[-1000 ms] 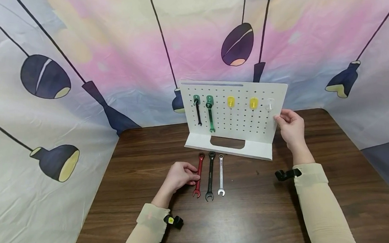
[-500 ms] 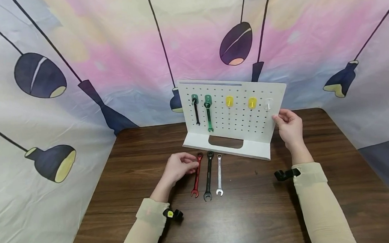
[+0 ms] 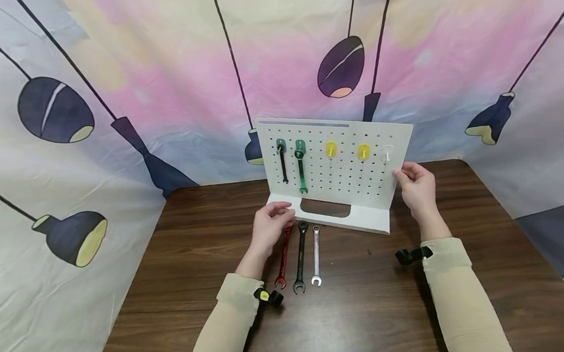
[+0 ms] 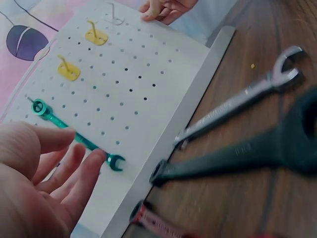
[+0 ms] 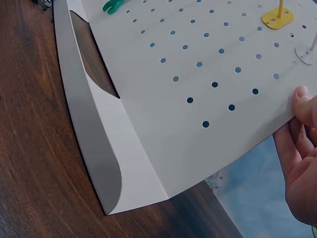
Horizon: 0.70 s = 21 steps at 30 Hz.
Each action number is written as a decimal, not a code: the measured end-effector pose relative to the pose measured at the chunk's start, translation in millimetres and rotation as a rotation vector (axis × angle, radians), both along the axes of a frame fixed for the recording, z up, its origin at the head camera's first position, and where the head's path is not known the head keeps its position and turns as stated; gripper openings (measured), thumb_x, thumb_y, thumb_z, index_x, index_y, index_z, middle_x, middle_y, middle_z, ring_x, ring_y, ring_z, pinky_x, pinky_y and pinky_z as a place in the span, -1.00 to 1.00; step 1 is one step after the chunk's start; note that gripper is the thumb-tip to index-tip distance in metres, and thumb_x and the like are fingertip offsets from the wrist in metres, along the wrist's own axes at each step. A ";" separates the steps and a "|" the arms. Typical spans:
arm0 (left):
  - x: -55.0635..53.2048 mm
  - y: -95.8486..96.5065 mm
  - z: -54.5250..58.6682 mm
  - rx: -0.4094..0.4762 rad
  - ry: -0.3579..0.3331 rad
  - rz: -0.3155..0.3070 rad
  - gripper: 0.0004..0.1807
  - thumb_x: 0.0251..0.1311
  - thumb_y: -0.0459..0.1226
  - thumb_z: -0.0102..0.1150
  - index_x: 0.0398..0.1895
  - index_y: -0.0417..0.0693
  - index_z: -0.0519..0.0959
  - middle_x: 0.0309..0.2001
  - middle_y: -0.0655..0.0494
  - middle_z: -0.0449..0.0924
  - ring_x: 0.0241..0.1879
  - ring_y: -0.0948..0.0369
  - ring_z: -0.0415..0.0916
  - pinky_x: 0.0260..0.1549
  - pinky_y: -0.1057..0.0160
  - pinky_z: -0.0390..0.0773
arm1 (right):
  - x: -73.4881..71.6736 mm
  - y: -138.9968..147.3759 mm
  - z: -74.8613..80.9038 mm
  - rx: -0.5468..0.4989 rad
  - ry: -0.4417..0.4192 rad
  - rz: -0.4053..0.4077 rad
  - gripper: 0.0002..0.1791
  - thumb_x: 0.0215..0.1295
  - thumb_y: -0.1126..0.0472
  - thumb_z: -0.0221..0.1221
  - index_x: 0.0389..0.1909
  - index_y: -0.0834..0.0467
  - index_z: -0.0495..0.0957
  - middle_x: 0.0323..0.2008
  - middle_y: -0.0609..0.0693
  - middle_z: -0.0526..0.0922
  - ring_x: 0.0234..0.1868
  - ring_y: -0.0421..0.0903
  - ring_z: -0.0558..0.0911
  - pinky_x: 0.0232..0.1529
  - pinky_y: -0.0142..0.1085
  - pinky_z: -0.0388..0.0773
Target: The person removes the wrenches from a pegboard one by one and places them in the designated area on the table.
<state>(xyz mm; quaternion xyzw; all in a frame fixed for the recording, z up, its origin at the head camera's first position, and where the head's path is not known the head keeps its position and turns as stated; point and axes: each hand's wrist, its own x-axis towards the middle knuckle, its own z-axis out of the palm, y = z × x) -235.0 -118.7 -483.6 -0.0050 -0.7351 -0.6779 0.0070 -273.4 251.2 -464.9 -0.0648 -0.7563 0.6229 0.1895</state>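
My right hand (image 3: 419, 191) pinches the right edge of a white pegboard stand (image 5: 148, 134), thumb on the front face. Above the upper end of a red wrench (image 3: 283, 260) is my left hand (image 3: 266, 229), by the stand's base. In the left wrist view its loosely bent fingers hold nothing and overlap a green wrench (image 4: 79, 136) that hangs on the board. A small black wrench (image 3: 283, 165) hangs to the green one's left. Beside the red wrench, a larger black wrench (image 3: 300, 259) and a silver wrench (image 3: 316, 256) lie on the table.
Two yellow hooks (image 3: 331, 149) and a clear hook (image 3: 387, 153) on the board's right half carry nothing. The brown wooden table (image 3: 370, 311) ends at the back against a printed cloth (image 3: 183, 95). A cutout opens the stand's base.
My left hand has moved up along the red wrench, past its upper end, toward the stand's base. The red wrench stays on the table. My right hand keeps its grip on the board.
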 end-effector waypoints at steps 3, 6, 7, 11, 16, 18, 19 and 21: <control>-7.5 10.4 1.5 0.043 0.048 0.066 -0.74 0.36 -0.43 0.38 0.08 -0.31 0.71 -0.16 -0.08 0.75 -0.22 0.14 0.75 -0.08 0.02 0.78 | -0.7 0.0 -0.1 0.006 -0.007 -0.003 -0.63 0.59 0.16 0.26 0.18 0.38 0.62 -0.19 -0.21 0.68 -0.09 -0.27 0.65 -0.08 -0.32 0.59; -17.3 18.4 2.3 0.054 0.091 0.106 -0.71 0.35 -0.44 0.39 0.11 -0.33 0.70 -0.10 -0.12 0.74 -0.14 0.13 0.74 -0.07 0.15 0.76 | -0.4 -0.9 -1.0 0.004 -0.014 -0.005 -0.63 0.59 0.16 0.26 0.18 0.37 0.62 -0.17 -0.17 0.69 -0.09 -0.25 0.65 -0.05 -0.31 0.60; -19.8 20.9 3.0 0.043 0.105 0.113 -0.69 0.35 -0.43 0.40 0.13 -0.34 0.69 -0.08 -0.14 0.74 -0.10 0.10 0.73 -0.05 0.18 0.74 | 0.0 -0.9 -1.5 0.004 -0.017 -0.004 -0.63 0.59 0.16 0.25 0.18 0.37 0.62 -0.17 -0.17 0.69 -0.09 -0.24 0.65 -0.04 -0.31 0.61; -31.3 29.3 3.5 -0.015 0.154 0.114 -0.60 0.38 -0.41 0.39 0.24 -0.34 0.62 0.08 -0.21 0.70 0.12 -0.04 0.67 0.11 0.13 0.68 | 0.3 -1.6 -2.5 -0.008 -0.008 0.001 -0.64 0.59 0.18 0.26 0.17 0.38 0.62 -0.19 -0.18 0.68 -0.10 -0.24 0.65 -0.08 -0.40 0.60; -44.7 38.4 3.6 -0.055 0.214 0.099 -0.56 0.39 -0.39 0.38 0.29 -0.32 0.60 0.19 -0.28 0.63 0.25 -0.12 0.59 0.20 0.03 0.65 | -1.0 -1.5 -3.3 -0.015 -0.005 0.003 -0.66 0.59 0.20 0.26 0.16 0.39 0.62 -0.20 -0.18 0.69 -0.11 -0.25 0.65 -0.08 -0.49 0.58; -49.8 40.6 4.5 -0.051 0.226 0.104 -0.58 0.39 -0.38 0.38 0.28 -0.29 0.61 0.18 -0.25 0.64 0.24 -0.10 0.58 0.20 0.02 0.64 | -0.9 -1.4 -3.3 -0.012 -0.006 0.003 -0.66 0.59 0.20 0.25 0.16 0.39 0.61 -0.19 -0.18 0.69 -0.11 -0.25 0.65 -0.07 -0.48 0.58; -52.5 41.4 5.2 -0.047 0.229 0.110 -0.58 0.39 -0.37 0.38 0.27 -0.28 0.61 0.17 -0.23 0.65 0.24 -0.09 0.59 0.20 0.03 0.64 | -0.8 -1.3 -3.2 -0.011 -0.006 0.003 -0.66 0.59 0.21 0.25 0.16 0.39 0.61 -0.19 -0.17 0.69 -0.10 -0.25 0.65 -0.07 -0.48 0.58; -57.2 42.5 7.1 -0.039 0.235 0.115 -0.60 0.39 -0.36 0.39 0.26 -0.24 0.63 0.16 -0.18 0.66 0.22 -0.04 0.59 0.21 0.04 0.63 | -0.4 -1.0 -2.5 -0.008 -0.005 0.000 -0.67 0.59 0.21 0.25 0.16 0.38 0.62 -0.18 -0.16 0.70 -0.11 -0.25 0.65 -0.08 -0.48 0.58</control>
